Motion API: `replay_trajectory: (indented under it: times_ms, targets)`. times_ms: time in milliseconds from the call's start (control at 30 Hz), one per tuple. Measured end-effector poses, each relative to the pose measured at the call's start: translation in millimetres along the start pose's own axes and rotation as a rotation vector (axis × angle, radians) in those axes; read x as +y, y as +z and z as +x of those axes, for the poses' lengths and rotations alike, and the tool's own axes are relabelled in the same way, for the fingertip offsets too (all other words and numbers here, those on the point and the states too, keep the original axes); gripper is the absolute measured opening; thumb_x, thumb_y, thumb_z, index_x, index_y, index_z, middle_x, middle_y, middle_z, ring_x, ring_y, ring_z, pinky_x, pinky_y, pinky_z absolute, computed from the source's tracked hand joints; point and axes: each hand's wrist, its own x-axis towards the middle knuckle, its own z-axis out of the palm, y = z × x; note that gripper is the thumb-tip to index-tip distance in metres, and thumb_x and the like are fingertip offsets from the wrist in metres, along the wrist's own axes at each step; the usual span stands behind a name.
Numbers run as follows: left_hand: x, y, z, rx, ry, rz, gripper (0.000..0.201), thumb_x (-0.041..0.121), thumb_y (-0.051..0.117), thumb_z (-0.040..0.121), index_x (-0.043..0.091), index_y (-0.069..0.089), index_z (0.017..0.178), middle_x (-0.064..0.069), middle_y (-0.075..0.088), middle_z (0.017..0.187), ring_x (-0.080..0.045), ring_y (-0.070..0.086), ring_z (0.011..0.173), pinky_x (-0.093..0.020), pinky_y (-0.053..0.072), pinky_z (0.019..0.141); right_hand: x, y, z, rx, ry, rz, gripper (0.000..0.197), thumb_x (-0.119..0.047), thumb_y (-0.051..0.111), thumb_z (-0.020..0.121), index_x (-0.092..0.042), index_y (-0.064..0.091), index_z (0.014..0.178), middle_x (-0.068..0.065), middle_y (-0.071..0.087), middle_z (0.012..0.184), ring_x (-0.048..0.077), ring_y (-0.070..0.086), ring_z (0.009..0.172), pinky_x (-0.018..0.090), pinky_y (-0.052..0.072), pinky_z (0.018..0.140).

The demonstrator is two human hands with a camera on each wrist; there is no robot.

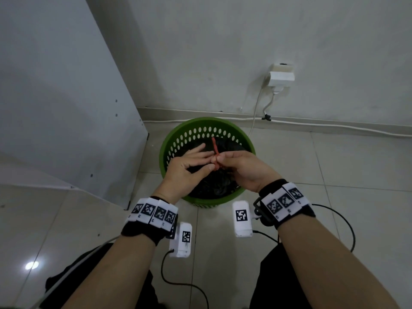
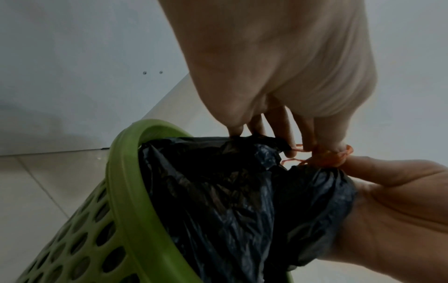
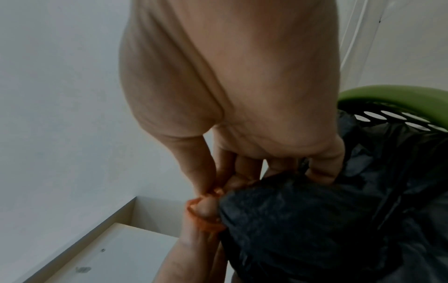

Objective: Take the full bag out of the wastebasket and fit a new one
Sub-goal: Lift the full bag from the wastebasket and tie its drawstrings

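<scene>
Hands (image 1: 189,167) (image 1: 242,168) pinch orange drawstring (image 1: 215,150) above black bag (image 1: 214,184) in wastebasket (image 1: 176,132).

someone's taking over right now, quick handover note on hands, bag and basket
Left hand: holds the gathered neck of the black bag, orange drawstring looped over a fingertip.
Right hand: pinches the drawstring at the knot.
The bag sits inside the green wastebasket on the floor by the wall.
Done: bag mouth gathered, tie under way.
Left: finish the knot, lift the bag out, fit a new one; no new bag is in view.
</scene>
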Motion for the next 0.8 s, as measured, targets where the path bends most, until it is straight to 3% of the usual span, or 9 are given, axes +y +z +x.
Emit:
replay_trajectory:
  times_ms: [133,233,300,433,533,600,633,700,800]
  targets:
    - [3.5,10.3,-7.5,0.041,-0.038,0.034,0.031,0.034,0.079,0.079,0.033,0.074,0.109,0.011,0.067,0.128,-0.005,0.045,0.138,-0.044,0.035,0.118,2.8,-0.5,3.1,0.075,-0.022,0.109,0.018,-0.008,0.054,0.098,-0.003,0.071,0.095,0.008,0.070,0.084,0.020,0.067,0.087,0.031,0.054,0.085]
    - [4.1,16.8,-7.4,0.166,-0.026,0.088,0.020,0.024,0.081,0.079,0.030,0.076,0.098,0.011,0.072,0.116,-0.009,0.054,0.129,-0.043,0.041,0.112,6.7,2.1,3.6,0.123,-0.033,0.122,0.016,-0.007,0.056,0.097,-0.001,0.072,0.097,0.009,0.071,0.084,0.020,0.069,0.087,0.031,0.055,0.084]
    - [6.0,14.2,-6.7,0.176,-0.023,0.103,0.011,0.020,0.076,0.085,0.029,0.074,0.089,0.008,0.073,0.113,-0.009,0.057,0.125,-0.042,0.043,0.110,7.2,3.8,2.2,0.180,-0.051,0.121,0.015,-0.006,0.058,0.096,-0.001,0.072,0.098,0.009,0.073,0.086,0.020,0.070,0.088,0.031,0.055,0.084]
    - [18.6,-3.1,-12.5,0.192,-0.046,-0.017,0.017,0.025,0.060,0.090,0.029,0.066,0.075,0.000,0.072,0.106,-0.012,0.062,0.117,-0.038,0.048,0.105,4.3,-1.9,4.0,0.312,-0.047,0.232,0.020,-0.014,0.066,0.093,0.002,0.072,0.103,0.010,0.076,0.095,0.022,0.069,0.095,0.035,0.053,0.088]
    - [23.8,-13.9,-16.3,0.287,-0.138,-0.248,0.030,0.029,0.057,0.092,0.028,0.063,0.062,-0.003,0.071,0.081,-0.024,0.069,0.097,-0.039,0.051,0.096,4.2,-3.8,5.0,0.354,-0.017,0.232,0.030,-0.025,0.063,0.095,0.002,0.072,0.105,0.008,0.074,0.090,0.017,0.064,0.082,0.031,0.051,0.080]
    - [25.1,-21.0,-16.9,0.334,-0.207,-0.489,0.040,0.028,0.056,0.096,0.017,0.053,0.057,-0.002,0.056,0.056,-0.024,0.061,0.066,-0.039,0.053,0.080,3.9,-3.6,3.1,0.401,-0.031,0.271,0.023,-0.018,0.064,0.094,0.001,0.073,0.103,0.007,0.072,0.083,0.015,0.062,0.074,0.027,0.052,0.070]
    - [25.0,-25.3,-17.2,0.347,-0.218,-0.571,0.045,0.025,0.054,0.098,0.016,0.045,0.054,0.000,0.043,0.048,-0.020,0.048,0.052,-0.038,0.049,0.069,4.3,-3.9,2.7,0.436,-0.050,0.299,0.018,-0.012,0.065,0.093,0.002,0.073,0.102,0.007,0.071,0.081,0.014,0.061,0.072,0.025,0.053,0.066]
    - [24.2,-33.3,-18.1,0.341,-0.218,-0.544,0.050,0.026,0.055,0.097,0.017,0.037,0.051,0.003,0.030,0.045,-0.016,0.029,0.045,-0.035,0.036,0.057,4.6,-3.0,2.2,0.507,-0.077,0.301,0.012,0.001,0.064,0.089,0.000,0.074,0.097,0.006,0.069,0.079,0.014,0.060,0.071,0.023,0.054,0.060]
    - [22.4,-39.5,-20.1,0.273,-0.170,-0.291,0.052,0.034,0.061,0.089,0.010,0.032,0.054,-0.002,0.032,0.047,-0.019,0.031,0.048,-0.034,0.032,0.056,5.2,1.0,4.1,0.615,-0.086,0.267,0.018,0.008,0.062,0.086,-0.005,0.075,0.086,0.006,0.068,0.077,0.014,0.058,0.069,0.020,0.052,0.056]
